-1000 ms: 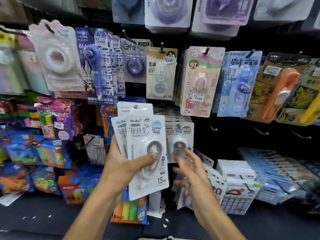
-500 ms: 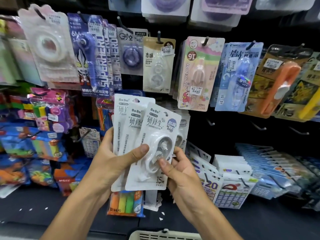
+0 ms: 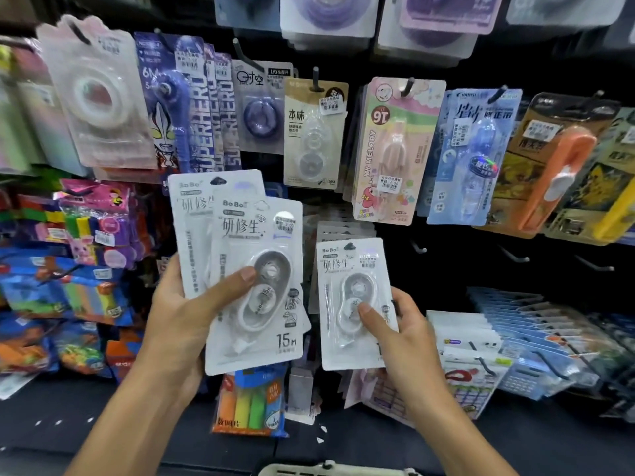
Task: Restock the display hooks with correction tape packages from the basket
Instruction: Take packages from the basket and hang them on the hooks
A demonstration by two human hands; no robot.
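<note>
- Left hand [image 3: 178, 314] holds a fanned stack [image 3: 240, 269] of white correction tape packs, thumb curled across the front pack's blister, fingers hidden behind.
- At least two packs show in the stack; the front one reads "15M" at its lower right, the rear one sticks out above and to the left.
- Right hand [image 3: 400, 334] pinches a single pack [image 3: 350, 300], thumb on the blister's lower half, fingers wrapped round the right edge.
- Single pack is upright, apart from the stack, a gap between them.
- It sits in front of a row of hung packs [image 3: 340, 230] of the same white kind; whether its hole is on a hook I cannot tell.
- Bare hooks [image 3: 419, 248] jut from the dark panel just right of that row.
- Upper row, left to right: clear tape card [image 3: 96, 94], blue "SUPERHERO" cards [image 3: 192, 108], purple ring card [image 3: 261, 104], tan card [image 3: 314, 132], pink "MY MELODY" card [image 3: 395, 149], blue card [image 3: 474, 152], orange tool card [image 3: 556, 166].
- Far left: colourful bagged goods [image 3: 68, 269], blurred.
- Lower right: stacks of white and blue cards [image 3: 498, 338] on hooks.
- Below the stack: a pack of coloured sticks [image 3: 252, 403].
- Basket [image 3: 330, 470] rim shows at the bottom edge, near the person; its contents are out of view.
</note>
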